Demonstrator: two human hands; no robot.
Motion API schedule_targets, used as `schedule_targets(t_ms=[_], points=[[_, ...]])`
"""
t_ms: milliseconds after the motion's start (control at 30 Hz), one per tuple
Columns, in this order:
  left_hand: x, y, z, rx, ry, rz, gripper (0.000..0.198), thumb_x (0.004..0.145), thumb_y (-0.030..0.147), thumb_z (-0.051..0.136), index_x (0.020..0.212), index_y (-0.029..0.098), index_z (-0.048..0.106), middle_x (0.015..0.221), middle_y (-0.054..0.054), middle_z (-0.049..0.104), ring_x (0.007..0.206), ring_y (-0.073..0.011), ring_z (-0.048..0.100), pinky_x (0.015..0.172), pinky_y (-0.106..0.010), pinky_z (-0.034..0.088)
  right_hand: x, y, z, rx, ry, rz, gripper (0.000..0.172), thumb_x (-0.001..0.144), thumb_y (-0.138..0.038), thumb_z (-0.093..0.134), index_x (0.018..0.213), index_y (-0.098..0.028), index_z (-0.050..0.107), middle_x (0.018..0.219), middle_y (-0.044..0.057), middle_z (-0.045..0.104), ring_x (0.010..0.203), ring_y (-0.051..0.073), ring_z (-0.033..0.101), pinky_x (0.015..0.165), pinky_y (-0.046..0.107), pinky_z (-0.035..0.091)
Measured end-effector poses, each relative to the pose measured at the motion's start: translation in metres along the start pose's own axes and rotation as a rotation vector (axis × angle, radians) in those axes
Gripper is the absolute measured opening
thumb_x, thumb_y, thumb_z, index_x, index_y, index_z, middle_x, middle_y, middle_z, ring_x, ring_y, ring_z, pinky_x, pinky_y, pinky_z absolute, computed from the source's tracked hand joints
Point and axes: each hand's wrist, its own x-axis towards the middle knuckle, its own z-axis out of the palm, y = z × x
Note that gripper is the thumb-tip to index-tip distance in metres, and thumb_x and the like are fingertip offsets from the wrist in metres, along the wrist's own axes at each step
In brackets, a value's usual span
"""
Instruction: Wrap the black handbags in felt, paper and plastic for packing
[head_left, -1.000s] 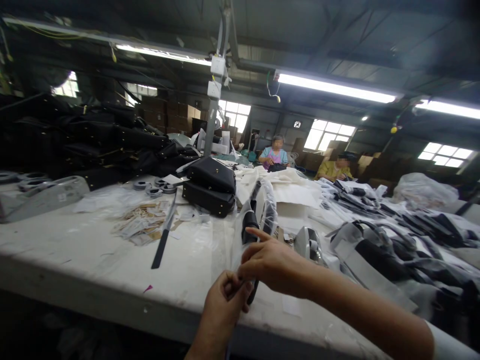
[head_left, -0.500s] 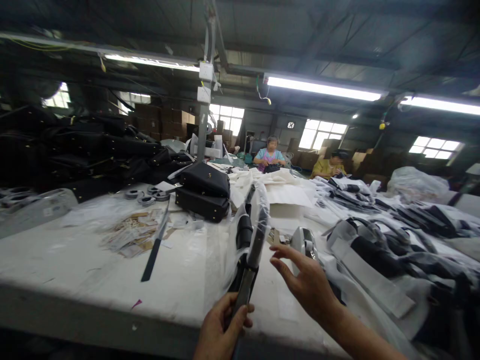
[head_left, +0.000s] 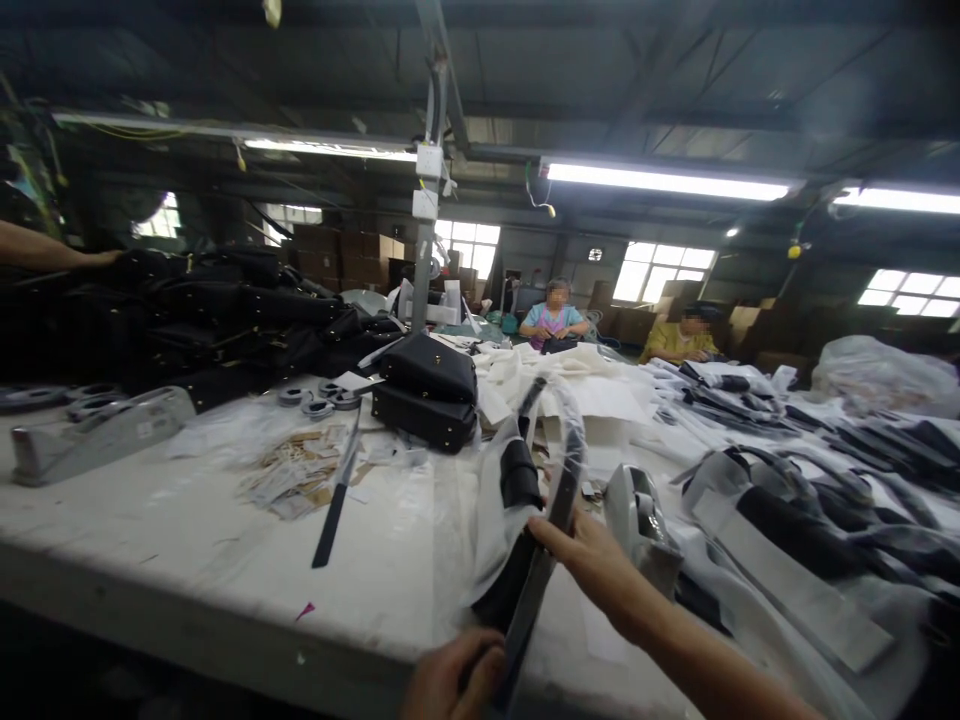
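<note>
A black strap (head_left: 571,455) in clear plastic wrap arches up from the table's front edge, beside a black rolled piece (head_left: 519,473) and white wrapping. My right hand (head_left: 581,555) grips the strap partway up, thumb on its left side. Lower down, at the strap's bottom end, my left hand (head_left: 459,675) is closed with curled fingers; blur hides exactly how it holds the strap. A tape dispenser (head_left: 637,510) stands just right of my right hand.
Two stacked black bags (head_left: 426,390) sit behind a long dark-handled blade (head_left: 330,525) and paper tags (head_left: 300,470). Black bags (head_left: 247,310) pile up at left, where another person's arm (head_left: 52,250) reaches in. Wrapped pieces (head_left: 795,540) cover the right side. Two people sit beyond the table.
My right hand has moved in and closed on the strap. My left hand is lower. The strap leans further right, the view has shifted left, and another person's arm has appeared at left.
</note>
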Motion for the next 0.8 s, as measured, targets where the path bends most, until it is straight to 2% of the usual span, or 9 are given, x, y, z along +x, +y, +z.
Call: schedule_targets(t_ms=[133,200,267,367,467,633,700,800], points=[[0.022,0.018,-0.049,-0.074,0.186,0.007,0.053,0.092,0.062,0.039,0.101,0.02,0.069,0.089,-0.007,0.076,0.081,-0.0211,0.07,0.072,-0.029,0.053,-0.011,0.009,-0.035,0.103,-0.065,0.031,0.062,0.083,-0.051,0.061,0.136,-0.018,0.055,0.146,0.011,0.049,0.139,0.029,0.04,0.118,0.049,0.025],[0.042,0.025,-0.067,-0.042,0.256,0.031,0.049,0.091,0.059,0.042,0.103,0.019,0.067,0.096,-0.008,0.075,0.084,-0.0212,0.07,0.073,-0.031,0.054,-0.019,0.015,-0.052,0.079,-0.096,0.052,0.062,0.083,-0.053,0.061,0.134,-0.019,0.057,0.148,0.011,0.047,0.14,0.03,0.038,0.118,0.052,0.023],[0.065,0.03,-0.079,-0.01,0.273,0.058,0.044,0.09,0.056,0.048,0.107,0.021,0.066,0.104,-0.008,0.073,0.087,-0.0214,0.07,0.075,-0.032,0.054,-0.027,0.019,-0.063,0.039,-0.115,0.041,0.058,0.085,-0.053,0.06,0.133,-0.022,0.059,0.146,0.009,0.049,0.138,0.031,0.04,0.118,0.053,0.022],[0.102,0.038,-0.085,0.048,0.264,0.109,0.04,0.087,0.052,0.054,0.111,0.022,0.065,0.113,-0.008,0.071,0.097,-0.0236,0.068,0.08,-0.035,0.054,-0.038,0.019,-0.073,0.011,-0.157,0.007,0.049,0.088,-0.049,0.058,0.131,-0.027,0.061,0.143,0.005,0.053,0.136,0.03,0.045,0.117,0.051,0.025],[0.138,0.048,-0.082,0.103,0.24,0.161,0.043,0.085,0.05,0.056,0.117,0.022,0.064,0.122,-0.01,0.068,0.109,-0.0266,0.064,0.085,-0.037,0.053,-0.049,0.013,-0.079,-0.026,-0.236,-0.044,0.042,0.091,-0.043,0.056,0.131,-0.031,0.061,0.144,0.002,0.052,0.137,0.029,0.043,0.117,0.048,0.028],[0.189,0.071,-0.08,0.15,0.172,0.249,0.067,0.077,0.053,0.068,0.136,0.025,0.051,0.139,-0.008,0.058,0.127,-0.0294,0.053,0.099,-0.039,0.047,-0.066,-0.001,-0.079,-0.169,-0.325,-0.151,0.043,0.091,-0.034,0.057,0.134,-0.037,0.057,0.146,-0.001,0.05,0.136,0.027,0.045,0.115,0.043,0.032],[0.202,0.078,-0.082,0.153,0.138,0.254,0.067,0.075,0.055,0.07,0.132,0.023,0.056,0.13,-0.008,0.065,0.124,-0.0297,0.056,0.102,-0.04,0.045,-0.071,0.001,-0.074,-0.136,-0.298,-0.152,0.049,0.089,-0.035,0.06,0.137,-0.034,0.054,0.144,0.003,0.052,0.131,0.027,0.05,0.111,0.042,0.039],[0.212,0.079,-0.086,0.14,0.1,0.224,0.054,0.083,0.058,0.062,0.117,0.016,0.065,0.1,-0.008,0.075,0.099,-0.0248,0.069,0.097,-0.045,0.048,-0.077,0.02,-0.061,-0.081,-0.187,-0.109,0.059,0.087,-0.043,0.062,0.142,-0.026,0.049,0.145,0.011,0.05,0.131,0.031,0.05,0.109,0.046,0.041]])
